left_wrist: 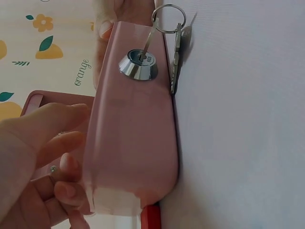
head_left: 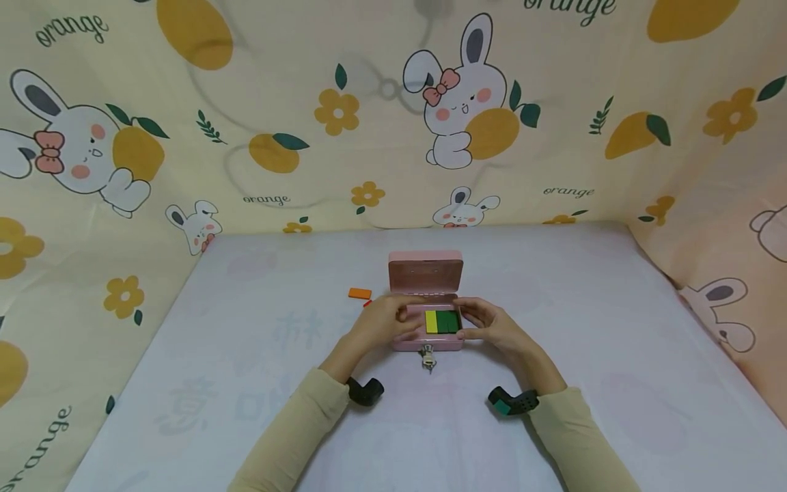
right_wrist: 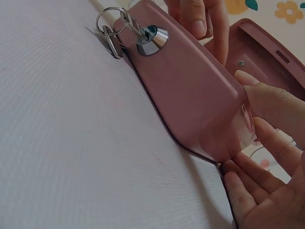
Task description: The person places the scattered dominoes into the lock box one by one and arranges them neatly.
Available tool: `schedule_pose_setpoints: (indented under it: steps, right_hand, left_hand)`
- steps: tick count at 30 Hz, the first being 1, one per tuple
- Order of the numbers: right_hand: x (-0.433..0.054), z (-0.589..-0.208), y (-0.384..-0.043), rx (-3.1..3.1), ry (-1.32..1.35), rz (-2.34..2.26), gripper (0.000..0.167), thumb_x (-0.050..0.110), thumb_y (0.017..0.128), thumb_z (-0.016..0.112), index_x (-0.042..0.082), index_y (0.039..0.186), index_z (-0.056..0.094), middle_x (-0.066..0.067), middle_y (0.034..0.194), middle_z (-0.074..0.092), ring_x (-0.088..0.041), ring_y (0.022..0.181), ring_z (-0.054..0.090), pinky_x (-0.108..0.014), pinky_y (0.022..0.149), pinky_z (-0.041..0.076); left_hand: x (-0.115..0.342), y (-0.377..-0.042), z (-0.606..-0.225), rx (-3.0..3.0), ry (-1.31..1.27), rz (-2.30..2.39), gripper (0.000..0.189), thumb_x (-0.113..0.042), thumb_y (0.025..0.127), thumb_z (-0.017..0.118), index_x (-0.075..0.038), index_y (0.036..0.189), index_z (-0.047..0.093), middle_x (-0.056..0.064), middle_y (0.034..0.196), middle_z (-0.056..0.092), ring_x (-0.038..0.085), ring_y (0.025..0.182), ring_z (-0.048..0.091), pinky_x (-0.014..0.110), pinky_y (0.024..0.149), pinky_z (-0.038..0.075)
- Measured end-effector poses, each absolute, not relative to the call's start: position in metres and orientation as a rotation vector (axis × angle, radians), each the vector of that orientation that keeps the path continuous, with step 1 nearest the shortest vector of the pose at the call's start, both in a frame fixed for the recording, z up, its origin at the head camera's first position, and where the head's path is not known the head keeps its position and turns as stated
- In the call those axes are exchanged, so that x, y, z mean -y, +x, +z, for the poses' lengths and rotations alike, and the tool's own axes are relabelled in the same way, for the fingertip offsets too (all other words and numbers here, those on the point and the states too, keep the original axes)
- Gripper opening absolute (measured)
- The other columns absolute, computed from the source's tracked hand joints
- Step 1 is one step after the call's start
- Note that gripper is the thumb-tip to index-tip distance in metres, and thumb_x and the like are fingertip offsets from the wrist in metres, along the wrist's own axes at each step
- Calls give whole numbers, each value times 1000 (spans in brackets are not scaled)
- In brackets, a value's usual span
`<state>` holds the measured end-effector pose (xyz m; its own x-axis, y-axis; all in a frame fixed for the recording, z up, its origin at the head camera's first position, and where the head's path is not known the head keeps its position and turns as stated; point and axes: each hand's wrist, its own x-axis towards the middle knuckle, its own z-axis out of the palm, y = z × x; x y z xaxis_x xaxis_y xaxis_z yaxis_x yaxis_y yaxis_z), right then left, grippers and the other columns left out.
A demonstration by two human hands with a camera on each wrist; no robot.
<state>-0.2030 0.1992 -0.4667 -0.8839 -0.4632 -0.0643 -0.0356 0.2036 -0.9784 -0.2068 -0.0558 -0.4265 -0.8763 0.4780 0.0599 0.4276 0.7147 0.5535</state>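
Head view: yellow block (head_left: 431,322) and green blocks (head_left: 447,322) lie inside the open pink box (head_left: 408,346) between the hands; orange block (head_left: 359,293) and red block (head_left: 367,303) remain outside, suggesting part-done work. The right hand (head_left: 499,331) grips the box's right side; whether the left hand (head_left: 380,320), fingers bent, holds anything cannot be told.

Cream cloth (head_left: 381,150) behind a pale tabletop (head_left: 615,328).
The cloth spreads far and left, turning peach at right; its prints include a far rabbit (head_left: 458,113) hugging a fruit (head_left: 492,133), a left rabbit (head_left: 80,147) with a pink bow (head_left: 50,152), a small rabbit (head_left: 461,208) by the tabletop's far edge, yellow flowers (head_left: 337,111), green leaves (head_left: 341,76) and dark script (head_left: 266,199) reading "orange". Faint characters (head_left: 184,406) mark the tabletop's near left part.
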Motion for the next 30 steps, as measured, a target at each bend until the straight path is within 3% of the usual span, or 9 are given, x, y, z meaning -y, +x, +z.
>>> schedule_pose_setpoints:
  steps: [13, 25, 28, 30]
  right_hand:
    - [-200, -468, -203, -2149, -474, -1717, 68, 6, 84, 71, -10, 141, 35, -32, 150, 30, -49, 144, 24, -44, 114, 24]
    - [-201, -468, -204, -2113, -458, -1757, 72, 8, 81, 74, -10, 140, 36, -30, 153, 28, -45, 145, 23, -15, 109, 34]
    - [-200, -468, -204, -2129, -459, -1746, 72, 7, 81, 74, -10, 140, 37, -30, 152, 29, -45, 145, 24, -17, 110, 34]
    - [-200, -468, -204, -2140, -467, -1737, 71, 6, 81, 73, -10, 140, 37, -30, 152, 29, -46, 144, 24, -25, 113, 32]
  left_hand:
    - [68, -197, -427, -2816, 679, 974, 38, -23, 87, 71, -11, 123, 65, -3, 69, 46, 11, 66, 44, 20, 58, 32]
    - [79, -192, -427, -2828, 676, 1030, 35, -19, 86, 71, -6, 119, 67, -4, 64, 43, 8, 61, 40, 18, 56, 27]
    - [82, -190, -428, -2851, 668, 1018, 35, -19, 86, 71, -7, 119, 68, -4, 64, 44, 8, 62, 40, 19, 56, 28]
    - [84, -189, -429, -2860, 656, 1015, 35, -20, 86, 72, -8, 119, 68, -4, 63, 45, 8, 61, 41, 18, 56, 29]
